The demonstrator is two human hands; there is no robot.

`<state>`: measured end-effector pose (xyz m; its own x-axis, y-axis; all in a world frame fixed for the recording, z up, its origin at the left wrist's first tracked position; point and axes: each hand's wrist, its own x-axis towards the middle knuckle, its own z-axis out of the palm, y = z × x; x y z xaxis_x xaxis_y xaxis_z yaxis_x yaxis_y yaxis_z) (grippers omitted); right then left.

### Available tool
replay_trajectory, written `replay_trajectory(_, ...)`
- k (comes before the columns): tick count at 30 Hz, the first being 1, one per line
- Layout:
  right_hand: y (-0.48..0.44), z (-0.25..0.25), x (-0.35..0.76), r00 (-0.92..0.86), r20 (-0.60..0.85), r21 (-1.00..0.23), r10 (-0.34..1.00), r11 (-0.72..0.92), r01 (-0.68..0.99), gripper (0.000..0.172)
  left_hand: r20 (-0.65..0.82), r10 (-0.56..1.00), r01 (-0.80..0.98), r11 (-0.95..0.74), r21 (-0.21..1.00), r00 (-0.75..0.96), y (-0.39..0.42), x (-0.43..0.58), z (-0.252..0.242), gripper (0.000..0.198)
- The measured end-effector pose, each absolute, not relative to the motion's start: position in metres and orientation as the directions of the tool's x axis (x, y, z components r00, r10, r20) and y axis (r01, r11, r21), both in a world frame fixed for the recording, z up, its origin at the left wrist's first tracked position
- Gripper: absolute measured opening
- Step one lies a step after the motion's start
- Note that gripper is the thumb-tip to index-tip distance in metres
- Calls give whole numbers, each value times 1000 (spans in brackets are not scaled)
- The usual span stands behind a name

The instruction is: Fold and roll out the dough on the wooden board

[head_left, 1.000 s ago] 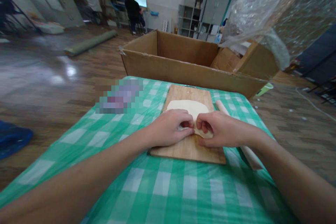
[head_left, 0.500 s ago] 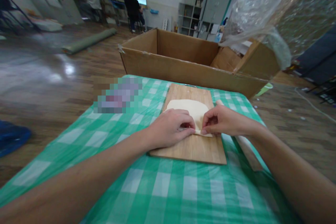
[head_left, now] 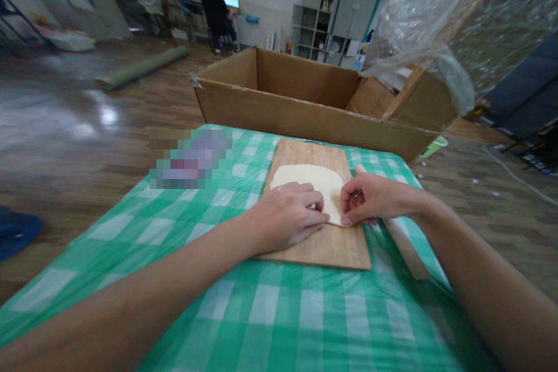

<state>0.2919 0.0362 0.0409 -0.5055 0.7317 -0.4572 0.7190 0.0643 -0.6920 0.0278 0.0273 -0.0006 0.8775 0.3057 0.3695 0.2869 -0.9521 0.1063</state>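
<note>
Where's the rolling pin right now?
In the head view, the rolling pin lies on the green checked tablecloth, just right of the wooden board; the right hand crosses over it, hiding part of its length.

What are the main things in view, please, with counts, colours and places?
Tablecloth: 1, green-white checks, foreground
Cutting board: 1, light brown, on tablecloth
Dough: 1, cream, on cutting board
Rolling pin: 1, pale, right of board
Pixelated patch: 1, purplish, tablecloth's far left
Cardboard box: 1, brown, beyond tablecloth
Plastic wrap: one mass, clear, upper right
Roll: 1, green, floor left
People: 2, pale and black tops, background
Left hand: 1, bare, over dough's near left
Right hand: 1, bare, at dough's near right corner
</note>
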Motion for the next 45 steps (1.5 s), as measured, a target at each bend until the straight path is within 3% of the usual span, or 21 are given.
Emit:
replay_trajectory(13, 37, 46, 299, -480, -455, -608, 750, 132, 783, 40, 389, 353, 310, -935, 172, 851, 28, 26, -2, 22)
replay_trajectory(18, 42, 56, 316, -385, -313, -654, 869, 97, 750, 38, 405, 425, 326, -899, 293, 809, 33, 22, -5, 16)
replay_trajectory(23, 48, 43, 308, -237, -198, -647, 951, 55, 760, 41, 387, 473, 323, -861, 392, 791, 40, 19, -7, 21)
replay_trajectory(29, 43, 31, 285, -332, 38, -628, 942, 281, 726, 47, 318, 563, 411, -802, 435, 763, 54, 8, -12, 50)
replay_trajectory(32, 34, 31, 273, -468, -29, -615, 883, 353, 705, 51, 265, 586, 446, -780, 439, 766, 59, 4, -17, 58)
replay_trajectory(37, 31, 25, 266, -505, -184, -682, 843, 261, 684, 50, 265, 565, 392, -774, 496, 781, 62, 2, -17, 54)
replay_trajectory(41, 32, 22, 266, -501, -168, -685, 849, 264, 678, 50, 262, 604, 431, -753, 497, 752, 57, 6, -14, 61)
replay_trajectory(45, 28, 20, 259, -453, -141, -587, 880, 295, 754, 53, 270, 654, 475, -721, 504, 707, 53, 10, -13, 57)
